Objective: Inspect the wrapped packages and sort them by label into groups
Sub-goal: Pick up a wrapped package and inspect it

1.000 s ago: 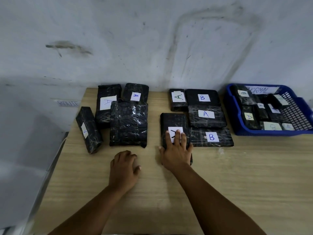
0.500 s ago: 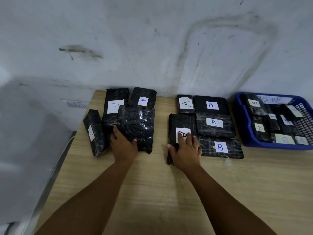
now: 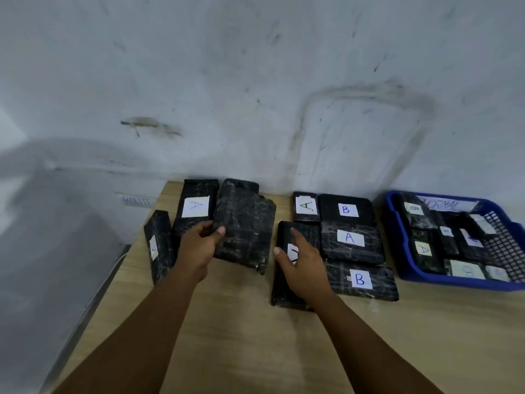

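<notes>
Black wrapped packages with white letter labels lie on a wooden table [image 3: 255, 336]. My left hand [image 3: 199, 248] grips the near left edge of a large unlabelled-side package [image 3: 244, 231], which is lifted and tilted over the left group. Beside it lie a package labelled A [image 3: 194, 207] and a narrow package on its side [image 3: 159, 245]. My right hand [image 3: 301, 265] rests with straight fingers on a package [image 3: 287, 291] whose label it partly hides. To its right lie packages marked A [image 3: 305, 206], B [image 3: 345, 209], A [image 3: 350, 238] and B [image 3: 360, 280].
A blue plastic basket [image 3: 454, 282] at the far right holds several more labelled packages. A grey wall rises right behind the table. The table's left edge drops to a grey floor near a paper tag on the wall [image 3: 136, 201].
My left hand went from the bare table to the large left package, took hold of it and lifted it back over the A package behind. My right hand stays on its package.
</notes>
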The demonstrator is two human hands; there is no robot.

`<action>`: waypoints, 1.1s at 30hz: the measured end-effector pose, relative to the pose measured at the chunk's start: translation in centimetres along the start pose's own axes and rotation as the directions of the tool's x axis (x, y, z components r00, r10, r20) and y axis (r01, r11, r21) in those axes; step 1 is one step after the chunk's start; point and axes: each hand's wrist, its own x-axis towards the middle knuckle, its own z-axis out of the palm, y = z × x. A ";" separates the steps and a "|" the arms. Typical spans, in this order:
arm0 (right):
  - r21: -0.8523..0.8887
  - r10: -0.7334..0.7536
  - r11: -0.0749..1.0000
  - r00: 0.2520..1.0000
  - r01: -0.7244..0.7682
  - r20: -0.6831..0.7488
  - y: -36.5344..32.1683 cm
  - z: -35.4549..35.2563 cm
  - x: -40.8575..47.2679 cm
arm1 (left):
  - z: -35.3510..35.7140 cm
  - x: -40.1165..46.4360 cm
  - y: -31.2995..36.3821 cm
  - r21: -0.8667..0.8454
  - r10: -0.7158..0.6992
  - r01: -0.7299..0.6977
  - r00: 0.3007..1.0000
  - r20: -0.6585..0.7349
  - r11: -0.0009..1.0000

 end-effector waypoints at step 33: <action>0.809 -0.053 0.556 0.980 0.190 -0.194 -9.3 -15.9 -1.0 | 6.5 -10.3 16.0 -0.213 0.420 -0.368 0.856 0.302 0.905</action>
